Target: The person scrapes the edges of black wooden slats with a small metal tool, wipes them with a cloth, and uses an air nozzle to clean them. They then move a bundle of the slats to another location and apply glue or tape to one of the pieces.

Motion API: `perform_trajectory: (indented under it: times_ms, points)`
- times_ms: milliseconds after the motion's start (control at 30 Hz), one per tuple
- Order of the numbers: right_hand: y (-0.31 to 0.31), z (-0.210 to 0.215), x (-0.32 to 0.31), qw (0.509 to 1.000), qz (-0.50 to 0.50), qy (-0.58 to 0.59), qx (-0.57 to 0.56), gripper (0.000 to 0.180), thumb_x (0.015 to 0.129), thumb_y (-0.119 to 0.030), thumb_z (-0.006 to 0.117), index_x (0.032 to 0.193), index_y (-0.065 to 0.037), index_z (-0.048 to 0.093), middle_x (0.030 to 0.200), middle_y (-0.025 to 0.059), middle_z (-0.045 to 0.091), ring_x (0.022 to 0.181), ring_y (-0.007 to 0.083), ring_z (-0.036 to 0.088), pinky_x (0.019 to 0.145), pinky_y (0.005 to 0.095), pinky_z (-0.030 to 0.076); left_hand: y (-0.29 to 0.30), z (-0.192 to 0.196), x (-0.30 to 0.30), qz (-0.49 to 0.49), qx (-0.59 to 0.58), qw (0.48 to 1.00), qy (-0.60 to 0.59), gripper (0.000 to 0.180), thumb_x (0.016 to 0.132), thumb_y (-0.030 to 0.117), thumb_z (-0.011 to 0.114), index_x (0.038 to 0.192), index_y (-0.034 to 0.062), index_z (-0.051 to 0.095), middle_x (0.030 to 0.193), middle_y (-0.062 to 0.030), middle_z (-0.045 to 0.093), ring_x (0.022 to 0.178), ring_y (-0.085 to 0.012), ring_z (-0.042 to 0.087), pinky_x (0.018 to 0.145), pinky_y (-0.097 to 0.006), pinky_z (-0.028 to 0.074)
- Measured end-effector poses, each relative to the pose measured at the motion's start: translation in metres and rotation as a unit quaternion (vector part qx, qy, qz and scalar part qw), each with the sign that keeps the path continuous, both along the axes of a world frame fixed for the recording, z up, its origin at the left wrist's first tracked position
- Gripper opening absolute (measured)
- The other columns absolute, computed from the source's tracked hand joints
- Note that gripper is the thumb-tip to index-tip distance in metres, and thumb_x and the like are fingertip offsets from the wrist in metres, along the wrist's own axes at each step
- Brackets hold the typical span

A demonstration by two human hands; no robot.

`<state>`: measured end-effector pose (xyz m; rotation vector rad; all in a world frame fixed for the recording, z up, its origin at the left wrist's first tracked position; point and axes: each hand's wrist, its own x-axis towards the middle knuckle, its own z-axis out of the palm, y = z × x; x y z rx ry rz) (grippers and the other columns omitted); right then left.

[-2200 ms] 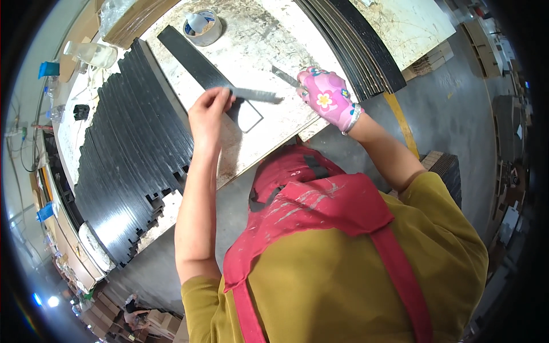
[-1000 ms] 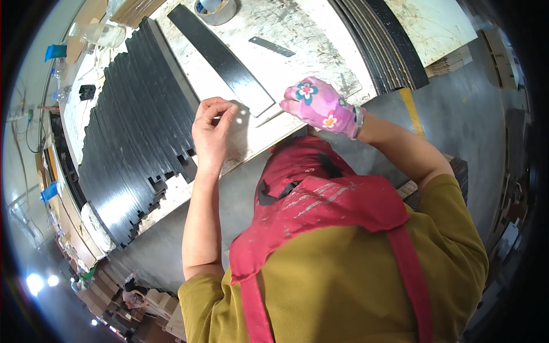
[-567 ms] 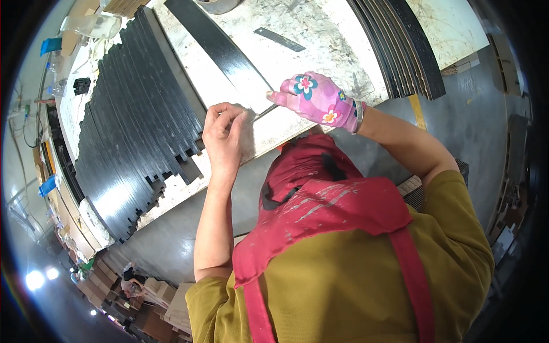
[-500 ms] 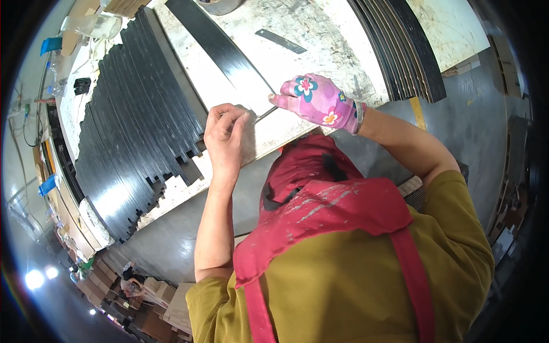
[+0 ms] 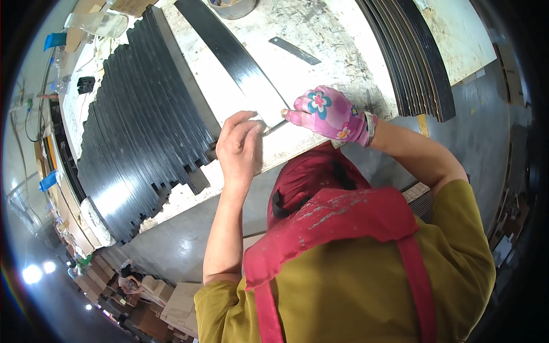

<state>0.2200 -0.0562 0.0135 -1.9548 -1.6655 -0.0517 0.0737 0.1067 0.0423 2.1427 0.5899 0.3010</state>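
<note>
A long black strip (image 5: 226, 48) lies lengthwise across the worktable, its near end shining white with glare. At the left corner of that end is my bare left hand (image 5: 237, 148), fingers curled and thumb drawn in against the strip's edge. My right hand (image 5: 329, 114), in a pink flowered glove with a bare fingertip showing, pinches the right corner of the same end. Anything small between the fingertips is hidden. Beyond the right hand, a flat dark metal blade like a ruler (image 5: 294, 50) lies on the stained tabletop (image 5: 343, 68).
Many black strips (image 5: 143, 108) lie side by side on the left, their near ends uneven. A stack of black strips (image 5: 409, 57) stands on the right. A round grey container (image 5: 233, 8) sits at the far edge. Cardboard boxes (image 5: 180, 306) and a person (image 5: 128, 280) are at lower left.
The whole view has shifted a little, so table and hands appear lower and farther right. Both hands stay at the strip's near end, with the left fingers slightly closer to its corner.
</note>
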Motion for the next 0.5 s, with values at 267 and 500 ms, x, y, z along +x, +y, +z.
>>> perform_trajectory:
  times_ms: [267,500]
  points:
    - [-0.023,0.02,-0.007,0.998,-0.005,0.014,-0.058,0.013,0.083,-0.018,0.054,0.09,-0.011,0.062,0.085,0.0041,0.059,0.078,0.02,0.06,0.068,0.0349,0.047,0.006,0.005,0.016,-0.043,-0.001,0.999,-0.029,0.009,0.08,0.007,0.061,0.084,0.0004,0.066,0.105,-0.0077,0.064,0.087,-0.0225,0.063,0.076,-0.03,0.048]
    - [-0.034,0.023,-0.012,0.998,-0.005,0.013,-0.057,0.012,0.08,-0.016,0.053,0.087,-0.008,0.06,0.087,0.0059,0.057,0.079,0.0225,0.06,0.068,0.0355,0.047,0.005,0.008,0.016,-0.045,-0.005,0.999,-0.024,0.008,0.081,0.003,0.062,0.087,0.0005,0.066,0.108,-0.0074,0.064,0.094,-0.0178,0.062,0.08,-0.028,0.048]
